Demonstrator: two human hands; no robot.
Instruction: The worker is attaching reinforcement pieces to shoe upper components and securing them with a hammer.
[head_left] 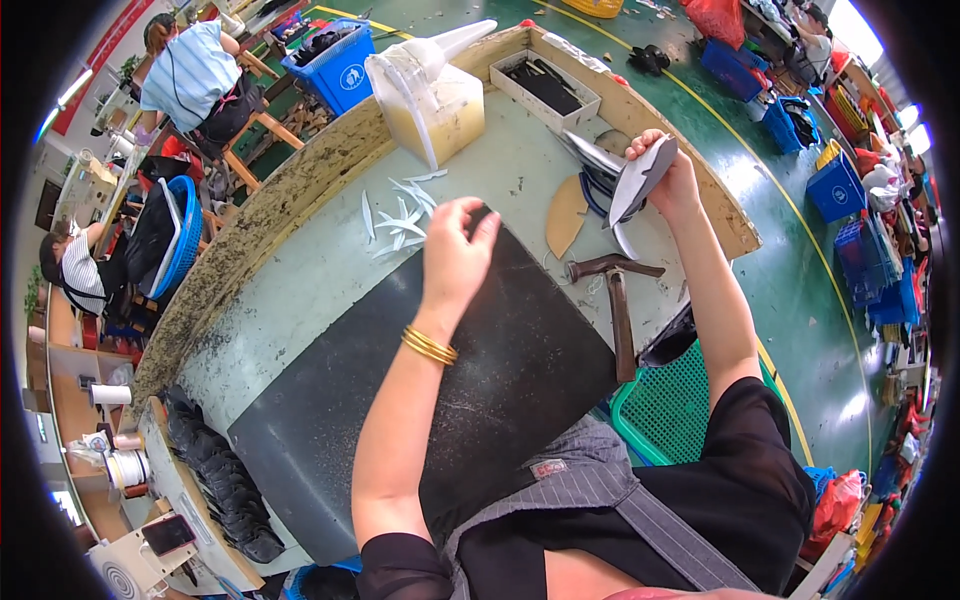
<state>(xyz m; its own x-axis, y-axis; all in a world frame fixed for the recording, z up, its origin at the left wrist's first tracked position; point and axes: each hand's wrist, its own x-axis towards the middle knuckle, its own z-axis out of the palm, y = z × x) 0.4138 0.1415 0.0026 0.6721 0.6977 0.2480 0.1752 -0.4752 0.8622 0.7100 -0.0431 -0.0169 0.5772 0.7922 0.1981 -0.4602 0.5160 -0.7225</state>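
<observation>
My right hand (pixel 675 185) is closed on a curved, pointed white-and-grey shoe piece (pixel 632 182), held up over the far right of the worktable. Under and beside it lie more white and dark curved pieces (pixel 592 155), partly hidden by it. My left hand (pixel 458 250) hovers at the far corner of a black mat (pixel 500 340), fingers bent and thumb apart, nothing visible between them. Thin white curved strips (pixel 402 222) lie scattered just left of that hand. Between my hands rest a tan leaf-shaped piece (pixel 566 218) and a hammer (pixel 618 300).
A white container of yellowish glue (pixel 440 115) and a box of black strips (pixel 545 88) stand along the table's raised rim (pixel 290 210). Overlapping black pieces (pixel 215 475) line the left edge. A green basket (pixel 665 410) sits at my right. Other people (pixel 195 80) work beyond.
</observation>
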